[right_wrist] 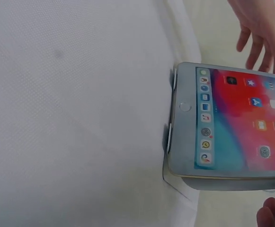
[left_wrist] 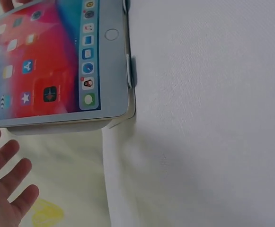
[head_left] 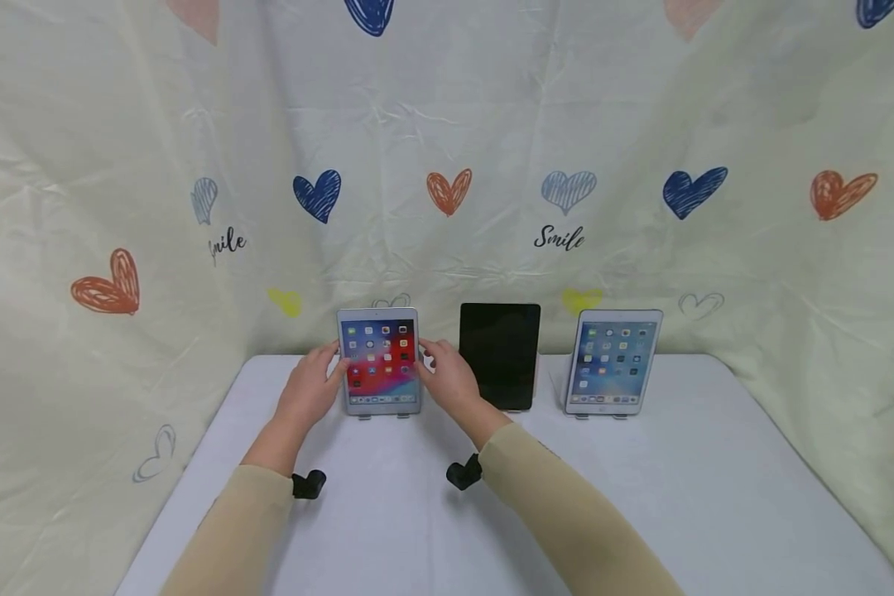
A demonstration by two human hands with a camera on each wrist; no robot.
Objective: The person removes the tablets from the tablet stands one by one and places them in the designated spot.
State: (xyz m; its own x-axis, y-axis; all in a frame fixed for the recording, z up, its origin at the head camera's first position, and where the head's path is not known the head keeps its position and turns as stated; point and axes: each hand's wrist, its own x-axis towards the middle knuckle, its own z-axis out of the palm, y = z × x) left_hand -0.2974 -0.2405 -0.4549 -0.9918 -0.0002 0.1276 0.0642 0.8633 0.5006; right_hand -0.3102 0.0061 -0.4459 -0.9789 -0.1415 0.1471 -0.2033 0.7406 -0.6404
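A white-framed tablet [head_left: 379, 362], its lit screen showing app icons on a red and blue background, leans back on a stand with small metal lip hooks [right_wrist: 169, 137]. At its left edge is my left hand [head_left: 309, 387], thumb by the front of the frame. The left wrist view shows the left fingers [left_wrist: 9, 182] spread and fairly straight beside the tablet's side. My right hand [head_left: 453, 379] is at the opposite edge, with its thumb near the screen's side. In the right wrist view only the right fingertips [right_wrist: 272, 210] show, loosely bent beside the edge.
A dark-screened black tablet [head_left: 499, 356] stands just right of my right hand. Farther right, another white tablet [head_left: 614, 362] with a lit blue screen leans on its stand. All stand near the back of the white-covered table [head_left: 387, 513], before a heart-patterned curtain [head_left: 492, 99].
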